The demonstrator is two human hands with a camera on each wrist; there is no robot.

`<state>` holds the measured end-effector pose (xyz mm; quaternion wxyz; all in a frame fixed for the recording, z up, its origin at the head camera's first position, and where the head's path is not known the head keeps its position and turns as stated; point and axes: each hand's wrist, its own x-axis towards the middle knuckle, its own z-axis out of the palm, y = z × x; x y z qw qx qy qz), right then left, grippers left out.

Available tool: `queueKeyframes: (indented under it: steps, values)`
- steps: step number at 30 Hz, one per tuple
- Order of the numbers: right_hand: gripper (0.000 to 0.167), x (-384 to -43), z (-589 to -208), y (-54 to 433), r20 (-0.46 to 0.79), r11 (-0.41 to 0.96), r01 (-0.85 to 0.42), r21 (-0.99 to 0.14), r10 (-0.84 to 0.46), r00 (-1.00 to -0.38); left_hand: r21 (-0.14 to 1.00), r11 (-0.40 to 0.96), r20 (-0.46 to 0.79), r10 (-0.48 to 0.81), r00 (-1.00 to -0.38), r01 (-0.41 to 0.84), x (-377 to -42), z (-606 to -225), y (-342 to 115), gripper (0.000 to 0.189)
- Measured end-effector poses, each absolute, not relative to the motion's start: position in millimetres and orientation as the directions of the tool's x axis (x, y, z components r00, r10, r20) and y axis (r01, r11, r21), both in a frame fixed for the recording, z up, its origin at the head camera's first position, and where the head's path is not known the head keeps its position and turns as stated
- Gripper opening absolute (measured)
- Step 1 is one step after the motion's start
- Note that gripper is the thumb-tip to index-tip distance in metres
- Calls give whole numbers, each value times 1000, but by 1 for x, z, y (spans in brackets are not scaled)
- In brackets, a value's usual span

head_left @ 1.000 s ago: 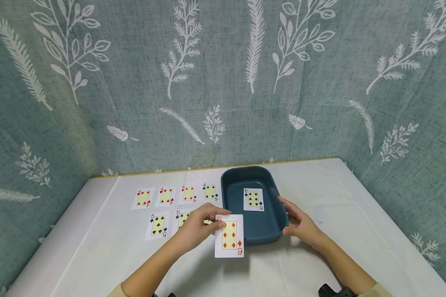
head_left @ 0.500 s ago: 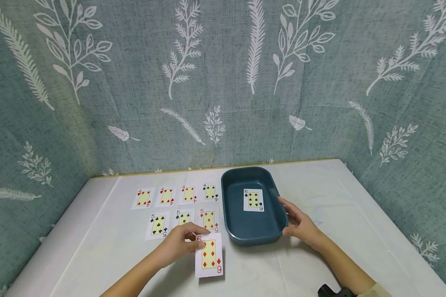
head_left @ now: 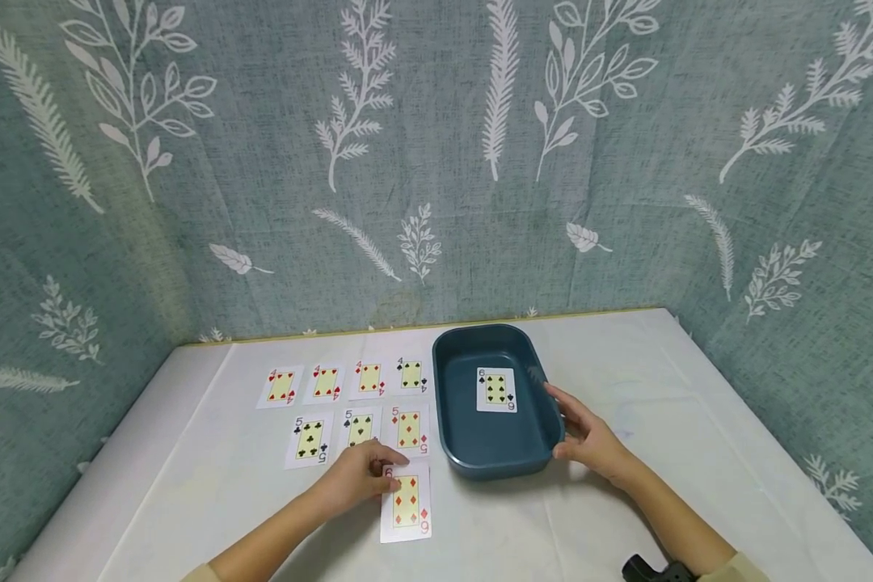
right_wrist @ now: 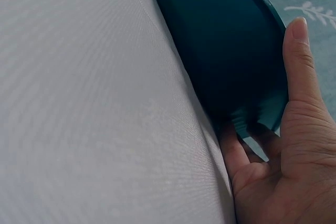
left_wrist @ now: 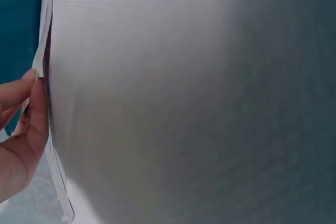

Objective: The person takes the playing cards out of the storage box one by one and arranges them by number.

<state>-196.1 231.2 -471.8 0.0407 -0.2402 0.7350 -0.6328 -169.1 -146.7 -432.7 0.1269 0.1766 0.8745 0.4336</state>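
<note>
My left hand point(head_left: 356, 478) pinches a six of diamonds playing card point(head_left: 405, 513) by its upper left corner, thumb on its face. The card is face up close over the table, just below the five of diamonds point(head_left: 410, 431). In the left wrist view the left hand point(left_wrist: 23, 124) shows its fingertips together at a thin edge low over the cloth. My right hand point(head_left: 595, 444) rests against the outer right side of a dark blue tray point(head_left: 495, 470); in the right wrist view its thumb lies straight along the tray point(right_wrist: 231, 51). A six of spades point(head_left: 496, 390) lies inside the tray.
Left of the tray, a back row holds several fours, among them a four of spades point(head_left: 411, 376). The front row has a five of clubs point(head_left: 309, 439) and a five of spades point(head_left: 360, 426). A white cloth point(head_left: 698, 453) covers the table; patterned fabric point(head_left: 436, 162) hangs behind.
My left hand has carried the six of diamonds left and down from the tray's front edge to below the five of diamonds, lowering it toward the table. The right hand and tray have stayed put.
</note>
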Motion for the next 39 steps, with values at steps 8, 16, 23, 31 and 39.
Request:
queueKeyframes:
  steps: [8,16,23,31,39]
  values:
    - [85,-195,-473,231,228,94,-286,-954,-394,-890,730,625,-27,431,-902,277,-171,-436,-144,24]
    - [85,-195,-472,229,242,81,-299,-951,-407,-881,606,689,25,483,-875,397,-171,-433,-141,21]
    - [87,-195,-471,228,220,68,-269,-961,-402,-889,624,714,-15,419,-908,319,-166,-431,-137,20]
    - [88,-195,-470,229,214,67,-261,-963,-398,-892,564,765,-4,380,-925,312,-163,-427,-131,21]
    - [87,-196,-471,231,212,73,-262,-962,-400,-892,478,829,12,324,-946,290,-165,-425,-128,26]
